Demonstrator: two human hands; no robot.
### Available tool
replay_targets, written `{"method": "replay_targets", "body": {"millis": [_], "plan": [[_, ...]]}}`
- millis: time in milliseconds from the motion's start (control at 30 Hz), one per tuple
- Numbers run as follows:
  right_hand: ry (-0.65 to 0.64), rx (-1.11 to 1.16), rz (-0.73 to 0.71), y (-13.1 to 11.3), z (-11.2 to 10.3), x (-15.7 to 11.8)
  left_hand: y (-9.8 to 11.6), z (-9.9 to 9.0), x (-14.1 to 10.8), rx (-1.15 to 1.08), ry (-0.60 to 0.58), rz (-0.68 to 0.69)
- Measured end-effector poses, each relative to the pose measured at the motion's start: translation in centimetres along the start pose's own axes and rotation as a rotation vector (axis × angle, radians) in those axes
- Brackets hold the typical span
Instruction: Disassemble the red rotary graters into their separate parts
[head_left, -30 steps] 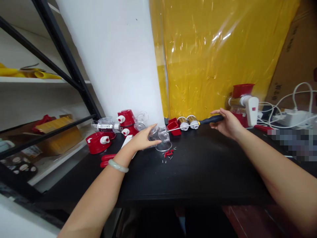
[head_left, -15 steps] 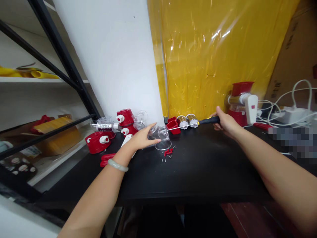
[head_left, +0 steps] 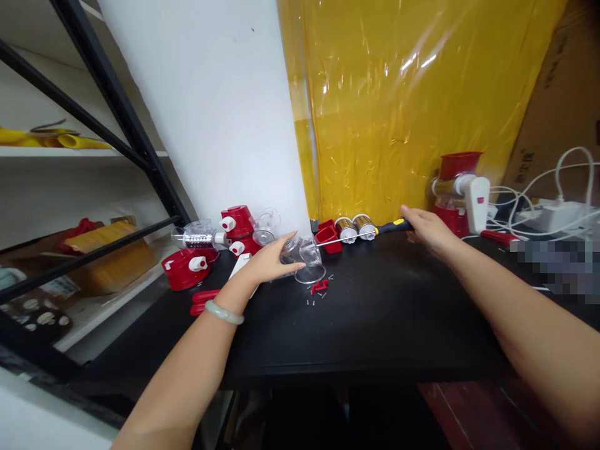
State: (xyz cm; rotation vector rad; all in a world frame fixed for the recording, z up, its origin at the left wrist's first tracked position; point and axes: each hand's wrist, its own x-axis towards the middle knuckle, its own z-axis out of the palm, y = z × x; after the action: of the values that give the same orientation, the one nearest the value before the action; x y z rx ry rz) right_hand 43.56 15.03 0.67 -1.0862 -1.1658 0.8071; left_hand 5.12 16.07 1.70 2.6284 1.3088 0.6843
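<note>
My left hand [head_left: 272, 259] grips a clear plastic housing [head_left: 309, 254] lying on its side on the black table, thumb and fingers around it. My right hand [head_left: 426, 230] is closed on the end of a long screwdriver [head_left: 392, 227] with a black and yellow handle. Its thin shaft points left, and the tip meets the clear housing. Just in front of the housing lie small red plastic pieces [head_left: 319, 287] and several loose screws [head_left: 322, 296]. A red hopper-like part [head_left: 329, 236] and two metal grater drums [head_left: 355, 229] stand behind the shaft.
Red bases with white knobs [head_left: 186, 269] and other clear parts stand at the left. An assembled red and white drum grater [head_left: 457, 194] is at the back right, beside white cables and a power adapter [head_left: 562, 215]. A black-framed shelf [head_left: 154, 169] borders the left side.
My right hand has turned a little on the screwdriver, and the yellow mark on its handle now faces me. My left hand and the clear housing stay put.
</note>
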Motion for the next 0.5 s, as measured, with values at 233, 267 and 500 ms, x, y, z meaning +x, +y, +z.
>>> {"method": "replay_targets", "body": {"millis": [233, 267, 500], "plan": [[-0.124, 0.317, 0.019, -0.74, -0.01, -0.38, 0.1, -0.04, -0.05, 0.005, 0.003, 0.016], [-0.116, 0.264, 0.033, -0.7, -0.04, -0.36, 0.13, -0.05, -0.06, 0.003, 0.001, 0.015], [0.004, 0.162, -0.046, -0.43, 0.05, -0.26, 0.2, -0.05, -0.04, 0.009, 0.001, 0.004]]}}
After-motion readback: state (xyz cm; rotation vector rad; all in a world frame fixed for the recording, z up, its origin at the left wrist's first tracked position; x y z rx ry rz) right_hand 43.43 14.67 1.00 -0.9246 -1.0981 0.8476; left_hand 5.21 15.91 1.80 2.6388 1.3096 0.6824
